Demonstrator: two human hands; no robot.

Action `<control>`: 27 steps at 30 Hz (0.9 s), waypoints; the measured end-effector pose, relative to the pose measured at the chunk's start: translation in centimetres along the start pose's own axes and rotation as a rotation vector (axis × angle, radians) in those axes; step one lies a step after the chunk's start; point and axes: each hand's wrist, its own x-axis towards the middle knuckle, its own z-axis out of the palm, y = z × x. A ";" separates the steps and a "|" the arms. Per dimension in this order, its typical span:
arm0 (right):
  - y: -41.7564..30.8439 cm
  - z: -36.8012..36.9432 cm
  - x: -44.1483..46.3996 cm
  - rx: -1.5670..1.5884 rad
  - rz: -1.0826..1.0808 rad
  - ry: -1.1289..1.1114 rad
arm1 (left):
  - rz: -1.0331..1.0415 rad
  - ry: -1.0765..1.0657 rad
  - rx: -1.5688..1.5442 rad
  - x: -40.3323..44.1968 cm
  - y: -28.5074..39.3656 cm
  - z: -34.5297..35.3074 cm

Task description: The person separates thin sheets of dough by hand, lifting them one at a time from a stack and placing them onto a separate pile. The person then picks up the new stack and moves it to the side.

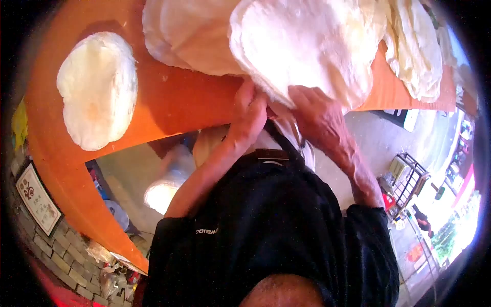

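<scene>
A large, thin, pale round sheet [296,46] with a ragged edge lies on the orange surface [169,102]; I cannot make out its material. My left hand [249,110] is closed at its near edge, thumb up, with some fingers hidden. Just to the right, my right hand [317,110] bends its fingers over the same edge and grips it. More pale sheets [189,36] lie overlapping beneath and to the left. A separate oval sheet [97,92] rests flat further left.
Wrinkled pale sheets [417,51] hang over the surface at the far right. Below on the left is a pale rounded object [166,189]. A framed sign [38,199] stands by the brick wall at left. A metal rack [409,176] stands on the floor at right.
</scene>
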 end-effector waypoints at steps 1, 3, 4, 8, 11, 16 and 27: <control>-0.6 -0.2 0.1 0.026 -0.017 0.040 | 0.053 0.012 0.026 0.1 0.4 0.1; 0.0 0.5 -0.1 0.000 -0.038 0.004 | -0.019 0.031 -0.082 0.0 0.7 0.2; 0.7 0.6 -0.2 -0.017 -0.009 -0.056 | -0.034 0.013 -0.081 0.2 0.7 -0.1; 5.0 -3.8 4.1 -0.340 0.094 -0.263 | -0.076 -0.098 -0.080 0.8 2.0 -1.9; 2.0 -13.5 8.1 -0.263 -0.003 0.079 | 0.016 0.080 0.112 1.6 2.4 -4.7; -2.7 -17.3 10.7 0.170 -0.039 0.409 | 0.081 0.437 0.089 3.6 2.5 -11.9; 1.6 1.1 14.2 -0.323 -0.164 -0.048 | -0.102 0.176 -0.217 5.6 2.1 -12.3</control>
